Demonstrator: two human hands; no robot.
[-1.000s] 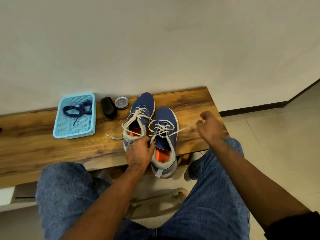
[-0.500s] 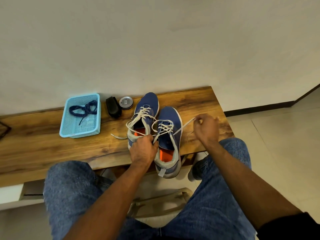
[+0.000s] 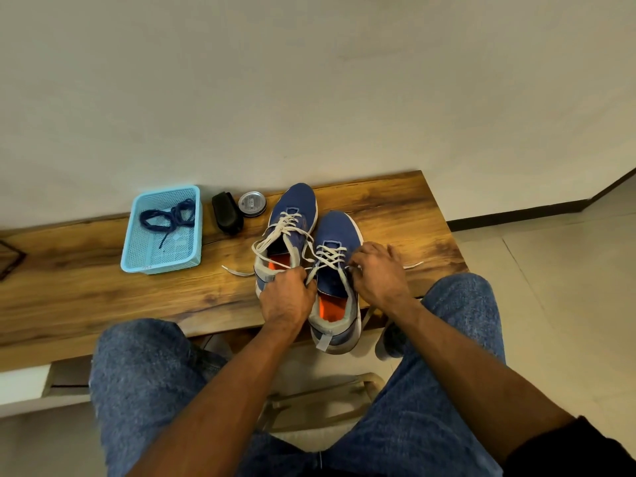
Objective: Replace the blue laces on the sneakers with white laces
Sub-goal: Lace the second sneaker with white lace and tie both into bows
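On the wooden table (image 3: 103,290), the left hand (image 3: 287,297) pinches one white lace (image 3: 330,256) end at the right sneaker (image 3: 335,280) while the right hand (image 3: 378,273) grips the other, apparently to even tension; blue laces (image 3: 168,216) lie discarded in the basket (image 3: 161,268).

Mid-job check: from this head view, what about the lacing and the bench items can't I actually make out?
- Lace end in the left hand: covered by the curled fingers.
- What the right hand pinches beside the right sneaker: hidden under its fingers.
- Left sneaker heel: behind the left hand.
- Round tin label: too small to read.
- Dark object beside it: unidentifiable.
- Dark frame: cut by the left edge.
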